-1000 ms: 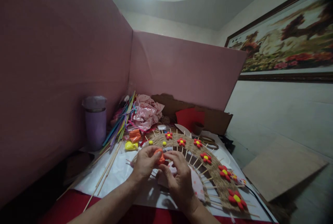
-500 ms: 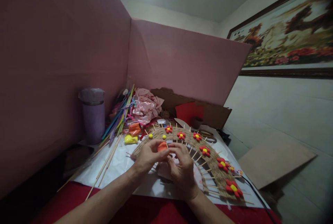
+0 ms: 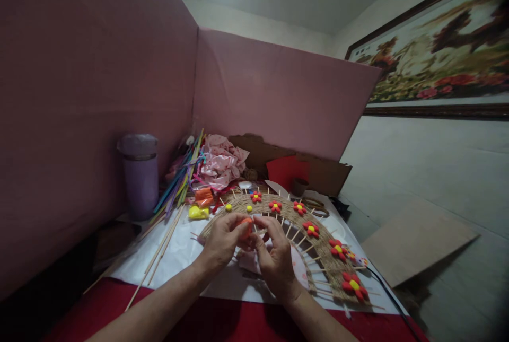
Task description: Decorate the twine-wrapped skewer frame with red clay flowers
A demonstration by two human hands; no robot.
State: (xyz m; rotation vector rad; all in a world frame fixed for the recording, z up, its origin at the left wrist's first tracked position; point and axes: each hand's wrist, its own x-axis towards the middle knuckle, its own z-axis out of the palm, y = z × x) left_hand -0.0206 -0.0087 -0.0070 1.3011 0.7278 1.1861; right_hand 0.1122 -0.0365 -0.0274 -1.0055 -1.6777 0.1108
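Observation:
My left hand [image 3: 225, 238] pinches a lump of orange modelling clay [image 3: 247, 226] between thumb and fingers. Close against it, my right hand [image 3: 276, 257] has its thumb and fingertips pressed together; whatever sits between them is too small to make out. Beneath and behind both hands lies a woven arch of twine over sticks [image 3: 330, 249], curving down to the right. Red flowers with yellow centres, such as this large one [image 3: 355, 286], run along it. Two bare yellow dots [image 3: 249, 209] sit on its left part, and pale patterned fabric [image 3: 299, 268] shows inside the curve.
An orange packet [image 3: 203, 197] and a yellow packet [image 3: 198, 212] lie left of the arch. Long sticks [image 3: 165, 246] rest on the white sheet [image 3: 131, 270]. A purple tumbler [image 3: 141, 180], crumpled pink fabric [image 3: 222, 159] and scissors [image 3: 318, 209] stand or lie farther back.
The fingers of both hands have shifted around the orange clay, which now shows less between them. The whole view has moved slightly; the arch and flowers stay put.

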